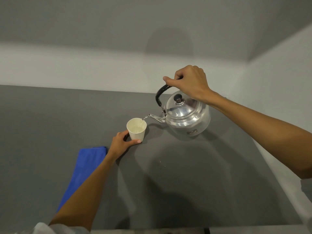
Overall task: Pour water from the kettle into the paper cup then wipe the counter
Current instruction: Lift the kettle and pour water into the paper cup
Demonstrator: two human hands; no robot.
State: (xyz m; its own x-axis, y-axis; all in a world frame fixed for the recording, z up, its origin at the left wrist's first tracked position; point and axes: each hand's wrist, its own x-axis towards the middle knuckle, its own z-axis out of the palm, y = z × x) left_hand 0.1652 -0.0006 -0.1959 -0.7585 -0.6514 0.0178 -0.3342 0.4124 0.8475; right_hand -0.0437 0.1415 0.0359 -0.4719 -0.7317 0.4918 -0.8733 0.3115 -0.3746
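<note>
A shiny metal kettle (187,117) with a black arched handle hangs tilted to the left above the grey counter (185,174). My right hand (189,81) is closed around the top of that handle. A thin stream of water runs from the spout into a white paper cup (137,128), which stands upright on the counter and holds some water. My left hand (120,143) wraps around the base of the cup, thumb in front and fingers behind.
A folded blue cloth (84,169) lies on the counter to the left, partly under my left forearm. A few small water drops (162,163) dot the counter in front of the cup. White walls close the back and right side.
</note>
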